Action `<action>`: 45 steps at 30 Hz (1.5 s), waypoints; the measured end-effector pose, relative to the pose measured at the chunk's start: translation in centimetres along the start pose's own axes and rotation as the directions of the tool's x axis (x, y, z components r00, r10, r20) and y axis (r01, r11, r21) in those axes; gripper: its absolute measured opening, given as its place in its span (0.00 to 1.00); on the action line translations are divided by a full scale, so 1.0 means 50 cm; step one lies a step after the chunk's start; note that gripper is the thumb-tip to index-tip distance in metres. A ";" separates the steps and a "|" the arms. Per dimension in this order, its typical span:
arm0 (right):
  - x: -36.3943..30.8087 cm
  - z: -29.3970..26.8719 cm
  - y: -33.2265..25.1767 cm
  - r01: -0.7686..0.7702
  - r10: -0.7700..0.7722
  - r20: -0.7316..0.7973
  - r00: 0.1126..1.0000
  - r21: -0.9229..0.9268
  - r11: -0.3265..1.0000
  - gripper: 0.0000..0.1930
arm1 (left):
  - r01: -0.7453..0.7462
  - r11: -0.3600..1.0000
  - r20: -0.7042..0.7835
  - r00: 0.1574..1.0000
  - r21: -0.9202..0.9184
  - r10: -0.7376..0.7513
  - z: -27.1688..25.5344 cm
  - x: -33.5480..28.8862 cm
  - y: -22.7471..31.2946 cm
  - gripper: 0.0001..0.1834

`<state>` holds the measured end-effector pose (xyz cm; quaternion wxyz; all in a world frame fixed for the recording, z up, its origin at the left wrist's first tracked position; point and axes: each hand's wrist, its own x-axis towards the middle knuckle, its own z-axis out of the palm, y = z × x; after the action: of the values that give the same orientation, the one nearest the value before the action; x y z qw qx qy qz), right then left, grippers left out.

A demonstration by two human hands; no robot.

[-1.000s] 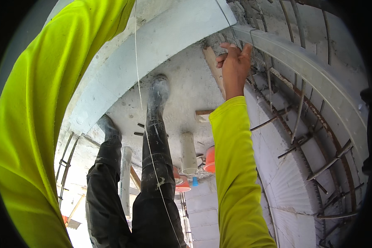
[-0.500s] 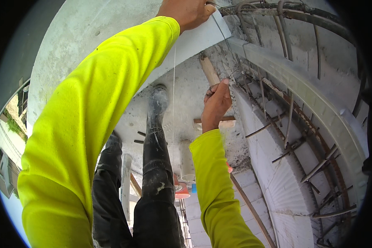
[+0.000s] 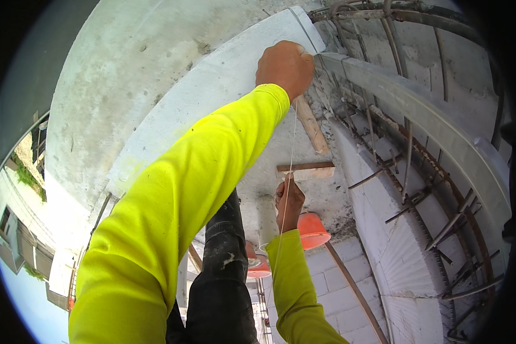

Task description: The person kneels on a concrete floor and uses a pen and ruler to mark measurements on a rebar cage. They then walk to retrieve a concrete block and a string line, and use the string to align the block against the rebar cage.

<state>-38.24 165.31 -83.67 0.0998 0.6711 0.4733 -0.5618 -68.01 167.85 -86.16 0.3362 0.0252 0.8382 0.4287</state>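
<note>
A thin pale string [image 3: 293, 135] runs down from my left hand [image 3: 285, 67], past my right hand [image 3: 289, 200] and along the right sleeve. My left hand is closed in a fist over the end of a long white slab [image 3: 212, 92]; the string comes out below it. Lower down, my right hand pinches the string between thumb and fingers. Dark wire [image 3: 304, 30] loops around the slab's end, close beyond my left fist. Beneath the left fist lies a short wooden piece [image 3: 311, 123], and a second wooden piece [image 3: 305, 170] is just above my right fingertips.
Bent rebar [image 3: 404, 57] and a curved pale metal strip [image 3: 418, 106] stand at the right, beside a white block wall [image 3: 378, 229]. Orange buckets [image 3: 312, 230] are below, near a long pole [image 3: 355, 289]. My leg in a dark boot [image 3: 221, 246] is in the middle.
My left hand has come down and right along the slab's end. My right hand has dropped lower, away from the upper wooden piece, with the string now stretching between both hands.
</note>
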 end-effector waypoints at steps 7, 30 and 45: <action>-0.098 0.002 -0.056 -0.062 0.107 0.286 0.952 -0.162 0.985 0.28 | 0.441 0.832 0.483 0.839 -0.335 -0.250 0.070 -0.154 -0.052 0.18; 0.182 0.188 -0.419 0.346 -0.226 -0.299 0.927 0.453 0.822 0.10 | 0.458 0.670 0.409 0.879 -0.585 -0.244 -0.103 -0.084 -0.065 0.09; 0.191 0.177 -0.353 0.380 -0.277 -0.341 0.898 0.286 0.879 0.16 | -0.086 0.996 -0.239 0.968 -0.034 0.076 -0.017 -0.031 -0.034 0.07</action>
<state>-58.04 173.79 -87.81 -0.1880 0.6618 0.4845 -0.5403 -66.91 165.69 -86.23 0.2165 0.0006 0.8610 0.4603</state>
